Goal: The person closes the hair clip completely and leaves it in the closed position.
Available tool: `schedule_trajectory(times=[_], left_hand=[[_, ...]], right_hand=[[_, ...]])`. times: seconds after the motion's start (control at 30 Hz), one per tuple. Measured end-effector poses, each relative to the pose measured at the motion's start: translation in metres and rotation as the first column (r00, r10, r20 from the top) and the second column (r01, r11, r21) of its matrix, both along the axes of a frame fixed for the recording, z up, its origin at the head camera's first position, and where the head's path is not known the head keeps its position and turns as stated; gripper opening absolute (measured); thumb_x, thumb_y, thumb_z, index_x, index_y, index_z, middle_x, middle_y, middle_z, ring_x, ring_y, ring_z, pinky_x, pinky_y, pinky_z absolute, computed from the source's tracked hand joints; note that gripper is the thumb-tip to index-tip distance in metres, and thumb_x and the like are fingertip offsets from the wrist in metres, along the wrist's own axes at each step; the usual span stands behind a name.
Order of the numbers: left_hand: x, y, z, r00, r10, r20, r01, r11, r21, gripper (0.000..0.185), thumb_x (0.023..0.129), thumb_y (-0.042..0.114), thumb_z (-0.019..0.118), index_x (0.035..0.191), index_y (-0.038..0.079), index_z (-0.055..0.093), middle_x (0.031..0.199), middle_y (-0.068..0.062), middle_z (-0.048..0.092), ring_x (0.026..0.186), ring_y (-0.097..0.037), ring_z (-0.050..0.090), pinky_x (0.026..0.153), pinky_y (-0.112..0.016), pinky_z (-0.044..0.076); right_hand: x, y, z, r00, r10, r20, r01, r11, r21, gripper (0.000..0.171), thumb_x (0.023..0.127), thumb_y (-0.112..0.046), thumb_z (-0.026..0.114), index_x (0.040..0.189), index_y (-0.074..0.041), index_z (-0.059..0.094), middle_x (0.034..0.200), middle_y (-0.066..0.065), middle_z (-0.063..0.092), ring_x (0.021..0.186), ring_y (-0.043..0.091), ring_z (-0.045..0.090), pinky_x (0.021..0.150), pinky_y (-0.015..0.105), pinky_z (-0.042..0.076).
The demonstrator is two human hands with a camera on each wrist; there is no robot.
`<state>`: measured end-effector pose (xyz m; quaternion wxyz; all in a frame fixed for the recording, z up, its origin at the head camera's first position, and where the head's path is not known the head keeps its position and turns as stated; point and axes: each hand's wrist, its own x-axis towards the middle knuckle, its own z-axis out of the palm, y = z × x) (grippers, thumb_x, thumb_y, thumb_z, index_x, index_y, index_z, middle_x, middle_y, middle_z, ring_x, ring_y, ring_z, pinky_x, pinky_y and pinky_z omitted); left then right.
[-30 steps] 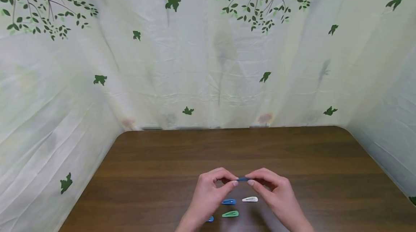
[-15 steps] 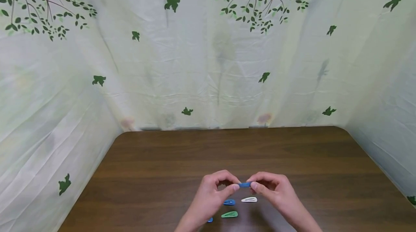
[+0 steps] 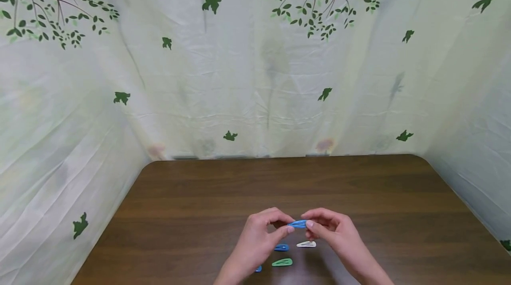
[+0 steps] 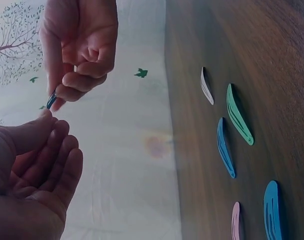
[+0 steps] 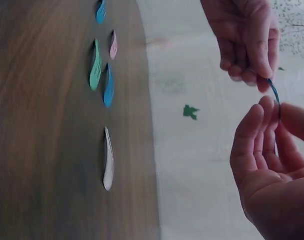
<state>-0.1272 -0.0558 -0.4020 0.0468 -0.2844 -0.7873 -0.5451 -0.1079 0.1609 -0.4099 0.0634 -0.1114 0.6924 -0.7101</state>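
A blue snap hair clip (image 3: 297, 223) is held up above the table between both hands. My left hand (image 3: 260, 237) pinches its left end between thumb and forefinger. At the other end, the thumb and fingers of my right hand (image 3: 337, 235) grip it. From the right wrist the held clip (image 5: 274, 91) appears edge-on and slightly bowed. Below the hands lie a white hair clip (image 3: 306, 244), a green hair clip (image 3: 282, 262) and a blue hair clip (image 3: 281, 247). Another blue clip (image 3: 258, 269) is mostly hidden behind the left wrist in the head view.
A pink hair clip (image 4: 235, 221) shows beside the lying blue clip (image 4: 272, 210) in the left wrist view. The brown wooden table (image 3: 191, 196) ends at a pale curtain (image 3: 239, 76) printed with branches and green birds, which rises along the back and sides.
The held clip was edge-on and dark; its blue flat face has tipped into view. The right hand's fingers have shifted on its end. The lying clips have stayed put.
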Motion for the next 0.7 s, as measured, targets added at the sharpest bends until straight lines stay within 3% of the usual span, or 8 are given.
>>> schedule_trajectory(times=[0.2,0.4,0.7], left_hand=[[-0.0011,-0.0014,-0.0001,1.000,0.012,0.012,-0.011,0.999,-0.033,0.007,0.088,0.022,0.074,0.096,0.022,0.076,0.091,0.012,0.069,0.083,-0.005,0.061,0.075,-0.028,0.050],[-0.0020,-0.0006,-0.0036,1.000,0.010,-0.001,-0.010,0.999,-0.041,0.008,0.088,0.018,0.076,0.095,0.020,0.076,0.089,0.013,0.068,0.082,-0.004,0.061,0.072,-0.027,0.051],[-0.0025,0.0006,-0.0072,1.000,0.006,-0.016,-0.007,0.999,-0.037,0.012,0.086,0.010,0.077,0.094,0.019,0.075,0.088,0.014,0.067,0.080,-0.004,0.061,0.071,-0.026,0.052]], right_hand=[[0.0016,0.0017,0.0045,0.997,-0.014,-0.081,0.029,0.984,0.176,0.026,0.088,-0.017,0.075,0.110,-0.006,0.069,0.096,0.015,0.068,0.084,0.032,0.068,0.074,0.031,0.055],[0.0032,0.0007,0.0081,0.990,-0.047,-0.132,0.087,0.946,0.312,0.021,0.085,-0.023,0.078,0.104,-0.016,0.071,0.091,0.003,0.068,0.081,0.023,0.068,0.070,0.030,0.054],[0.0035,0.0024,0.0039,0.964,-0.066,-0.258,0.165,0.907,0.386,0.017,0.083,-0.026,0.080,0.098,-0.028,0.072,0.092,-0.008,0.067,0.079,0.013,0.066,0.072,0.031,0.055]])
